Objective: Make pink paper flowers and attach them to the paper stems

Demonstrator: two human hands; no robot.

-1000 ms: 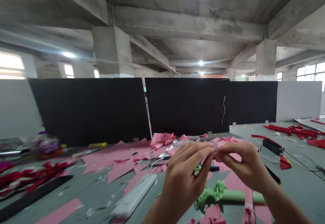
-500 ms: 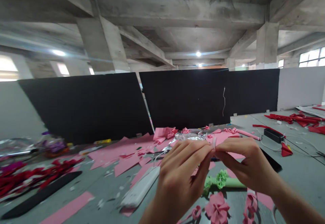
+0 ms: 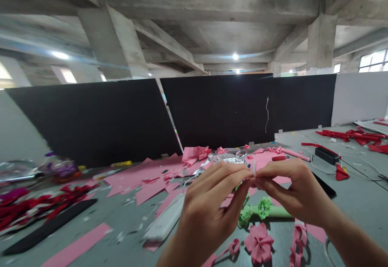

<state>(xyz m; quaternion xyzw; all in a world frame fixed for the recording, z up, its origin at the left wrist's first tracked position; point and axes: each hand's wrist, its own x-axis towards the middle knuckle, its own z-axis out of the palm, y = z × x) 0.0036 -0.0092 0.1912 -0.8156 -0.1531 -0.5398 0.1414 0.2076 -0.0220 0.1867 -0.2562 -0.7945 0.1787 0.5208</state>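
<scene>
My left hand (image 3: 214, 202) and my right hand (image 3: 295, 190) meet fingertip to fingertip above the table. Between them, both pinch a small pale pink strip (image 3: 254, 167) that stands up a little over the fingertips; its lower part is hidden. Beneath the hands lie green paper flowers (image 3: 264, 207) beside a green rolled tube (image 3: 279, 212). Nearer to me are a pink paper flower (image 3: 258, 242), a curled pink strip (image 3: 233, 247) and a twisted pink paper chain (image 3: 298, 244).
Pink paper sheets (image 3: 151, 190) and a white power strip (image 3: 165, 218) lie left of my hands. A long black object (image 3: 50, 226) and red pieces (image 3: 45, 208) are farther left. At right are a black adapter (image 3: 326, 155), cables and red paper (image 3: 348, 137). Black panels (image 3: 218, 113) stand behind.
The view has shifted slightly, so the panels and table appear higher. My hands keep their pinch, with the left turned a little. More of the green flowers shows between them.
</scene>
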